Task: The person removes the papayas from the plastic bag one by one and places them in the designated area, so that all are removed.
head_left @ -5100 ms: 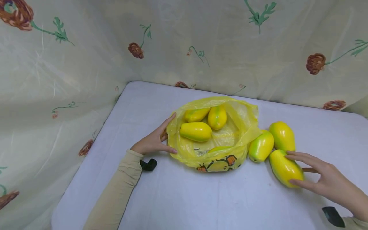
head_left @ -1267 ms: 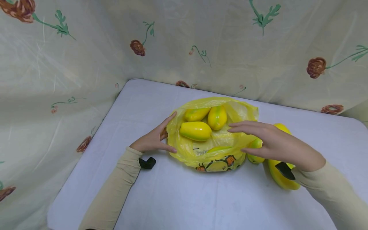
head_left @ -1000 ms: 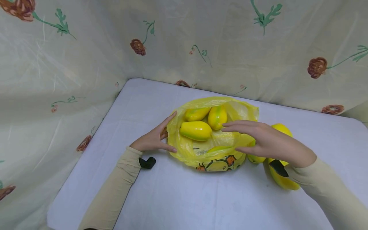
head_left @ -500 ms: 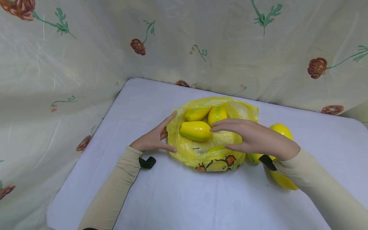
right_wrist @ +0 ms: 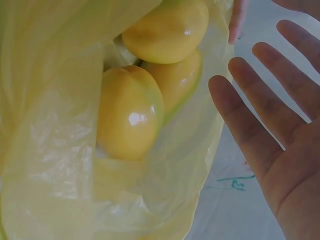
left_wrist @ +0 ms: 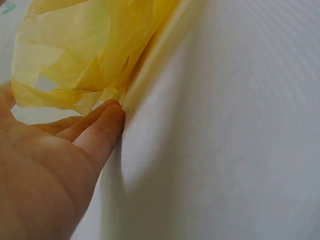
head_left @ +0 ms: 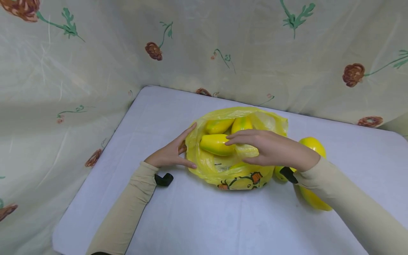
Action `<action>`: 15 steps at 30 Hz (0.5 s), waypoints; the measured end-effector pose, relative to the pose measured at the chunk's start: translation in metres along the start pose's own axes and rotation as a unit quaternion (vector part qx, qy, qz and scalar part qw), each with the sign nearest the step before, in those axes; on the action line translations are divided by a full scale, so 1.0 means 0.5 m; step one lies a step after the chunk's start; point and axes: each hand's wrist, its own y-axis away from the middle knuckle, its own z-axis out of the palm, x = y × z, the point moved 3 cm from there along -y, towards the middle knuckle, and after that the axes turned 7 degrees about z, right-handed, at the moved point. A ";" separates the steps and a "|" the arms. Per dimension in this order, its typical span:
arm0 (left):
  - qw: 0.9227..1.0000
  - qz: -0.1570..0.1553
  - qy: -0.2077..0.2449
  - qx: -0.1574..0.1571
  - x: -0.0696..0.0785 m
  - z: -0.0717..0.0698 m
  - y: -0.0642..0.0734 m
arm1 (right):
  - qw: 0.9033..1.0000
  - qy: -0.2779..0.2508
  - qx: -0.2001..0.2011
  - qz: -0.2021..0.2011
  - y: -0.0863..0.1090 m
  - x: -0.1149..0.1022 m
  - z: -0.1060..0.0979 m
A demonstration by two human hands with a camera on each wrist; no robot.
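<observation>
A yellow plastic bag (head_left: 210, 177) lies with its mouth wide on the table. Three glossy yellow-green papayas (head_left: 215, 144) show inside it. At the bag's left side rests my left hand (head_left: 172, 152), thumb and fingers spread against the plastic; in the left wrist view its fingertips (left_wrist: 112, 110) touch the bag's lower edge. Above the bag's right half hovers my right hand (head_left: 274, 148), its fingers extended and holding nothing. Its index fingertip overlaps the front papaya in the head view. The right wrist view shows that hand's straight fingers (right_wrist: 250, 130) apart from the papayas (right_wrist: 130, 115).
Right of the bag, more papayas (head_left: 313, 200) lie on the white-covered table (head_left: 191, 219), partly hidden by the right forearm. A flower-patterned cloth (head_left: 191, 42) hangs behind and to the left. Each wrist wears a black strap piece (head_left: 164, 179).
My right hand was at a loose papaya on the right; it has come left, over the bag, and moved further left in the last second. My left hand stays at the bag.
</observation>
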 end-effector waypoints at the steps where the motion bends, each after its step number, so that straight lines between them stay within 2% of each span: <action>1: 1.000 0.000 -0.001 0.000 0.000 0.000 0.000 | 1.000 0.003 -0.002 -0.001 -0.004 0.000 0.001; 15: 1.000 -0.011 -0.004 0.004 0.002 0.002 0.002 | 0.999 0.030 -0.020 -0.021 -0.059 -0.013 0.010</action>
